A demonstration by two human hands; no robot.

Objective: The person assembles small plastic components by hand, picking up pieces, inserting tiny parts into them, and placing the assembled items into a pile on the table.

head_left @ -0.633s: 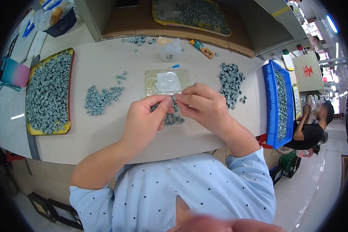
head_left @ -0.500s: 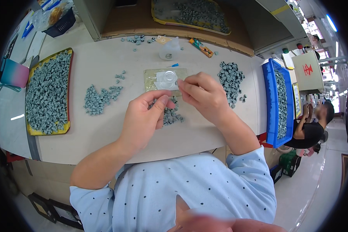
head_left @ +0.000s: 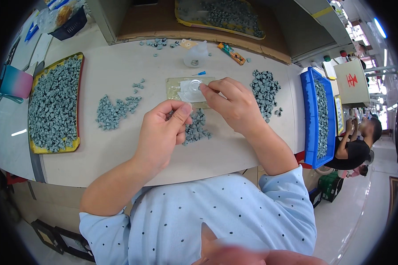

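Over the middle of the table, my right hand [head_left: 233, 105] pinches a small grey-green piece [head_left: 201, 87] between thumb and fingertips. It is at the edge of a small clear round dish [head_left: 193, 85], which rests on white paper on a yellowish pad [head_left: 173, 91]. To its left, my left hand [head_left: 162, 128] is closed, thumb pressed against the curled index finger; anything inside is hidden. Behind and beside that hand lies a small heap of grey-green pieces [head_left: 198, 129]. Just beyond the pad lie a blue-ended needle tip [head_left: 200, 73] and a whitish translucent container [head_left: 196, 56].
Loose heaps of pieces lie left [head_left: 112, 114] and right [head_left: 264, 92]. A full yellow tray [head_left: 75, 145] stands far left, a blue bin [head_left: 311, 145] at the right edge. An orange-green packet [head_left: 231, 54] lies before the shelf [head_left: 199, 33]. Another person [head_left: 356, 143] sits beyond at right.
My right hand has shifted slightly left and up, bringing its fingertips onto the dish's edge. My left hand has drawn a little left, its thumb now pressed closer on the index finger.
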